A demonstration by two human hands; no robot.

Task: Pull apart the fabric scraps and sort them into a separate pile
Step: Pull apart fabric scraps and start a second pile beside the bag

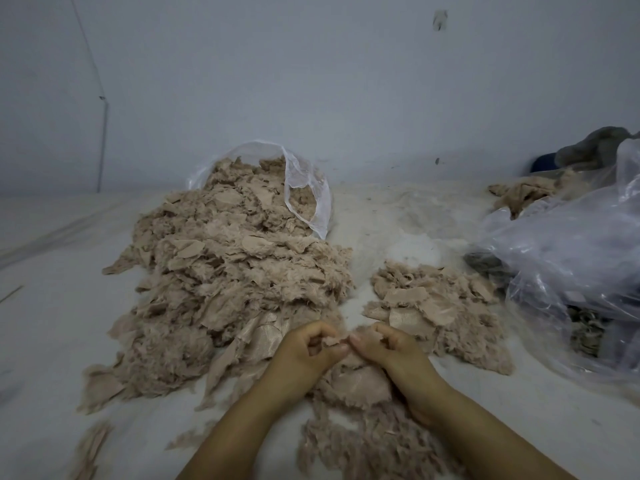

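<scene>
While both hands meet low in the head view, the left hand point(309, 348) and right hand point(384, 348) each pinch a small beige fabric scrap point(332, 340) between curled fingers. A large heap of beige furry scraps point(221, 278) spills from a clear plastic bag point(304, 188); a smaller sorted pile point(436, 306) lies right.

Bare strip point(360, 258) open between big heap point(225, 271) and small pile point(436, 306); bag point(571, 244) blocks right.
</scene>
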